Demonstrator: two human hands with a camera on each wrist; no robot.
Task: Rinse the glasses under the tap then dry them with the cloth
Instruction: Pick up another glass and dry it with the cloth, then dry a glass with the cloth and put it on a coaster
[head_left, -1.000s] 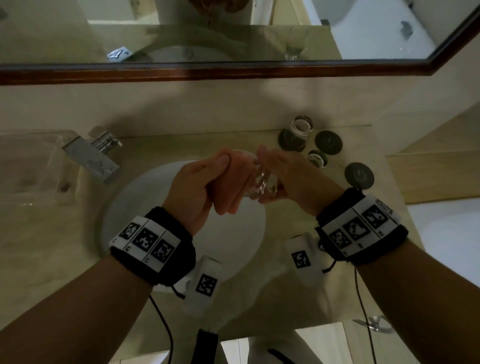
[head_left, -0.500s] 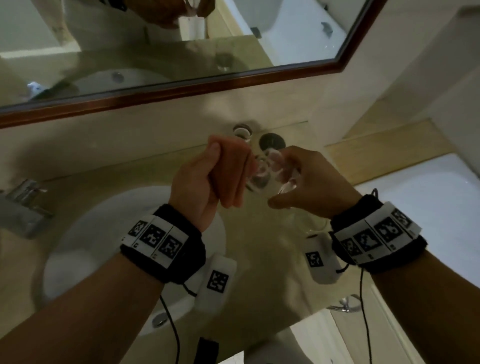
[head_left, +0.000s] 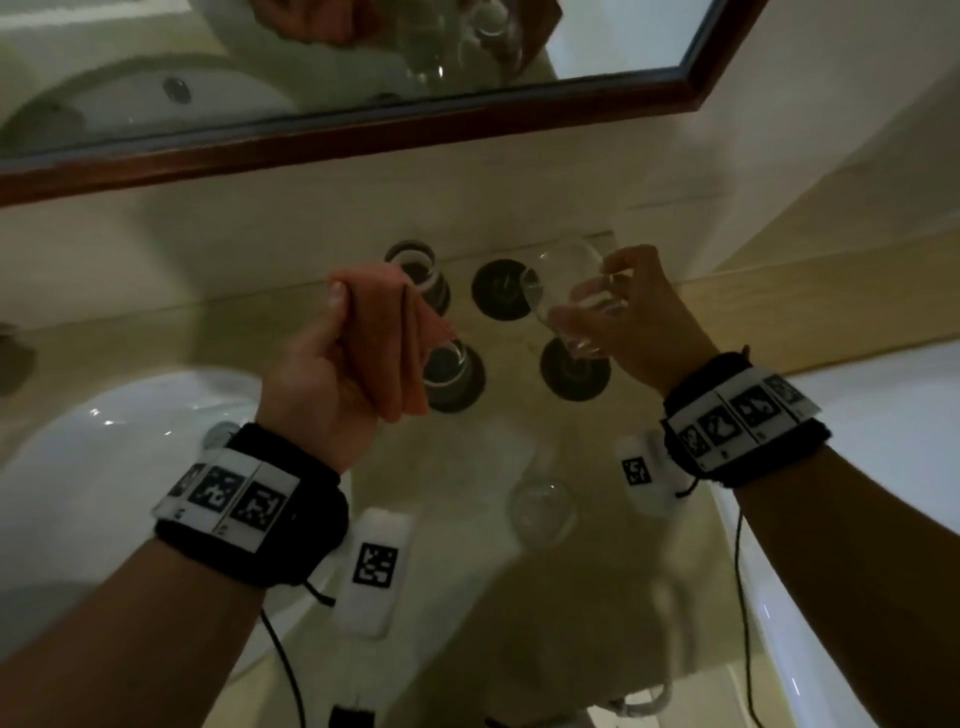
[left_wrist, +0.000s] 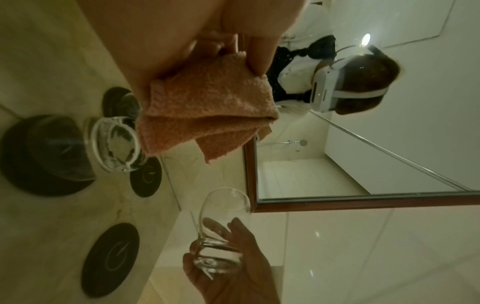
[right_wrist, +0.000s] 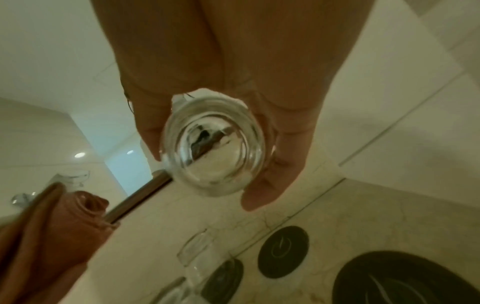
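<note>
The right hand (head_left: 641, 322) grips a clear glass (head_left: 563, 291) by its thick base, fingers and thumb curled round the lower part, the glass tilted so its mouth points away from the palm toward the mirror (head_left: 363, 67). In the right wrist view the glass base (right_wrist: 214, 148) lies straight in front of the palm, with fingers on both sides of it. The glass is held in the air above the counter (head_left: 519, 597), over the dark coasters (head_left: 501, 288) below the mirror.

The left hand (head_left: 332, 374) pinches a folded pink cloth (head_left: 405, 332) between thumb and curled fingers; the cloth hangs out past the fingertips, apart from the held glass. From the left wrist, the cloth (left_wrist: 205, 115) droops just above another glass (left_wrist: 114, 144) standing on a coaster (left_wrist: 39, 154). 2 more coasters lie bare on the counter below the mirror, 1 (left_wrist: 145, 176) nearer it than the other (left_wrist: 111, 259). The white basin (head_left: 104, 467) sits left of the coasters.
</note>
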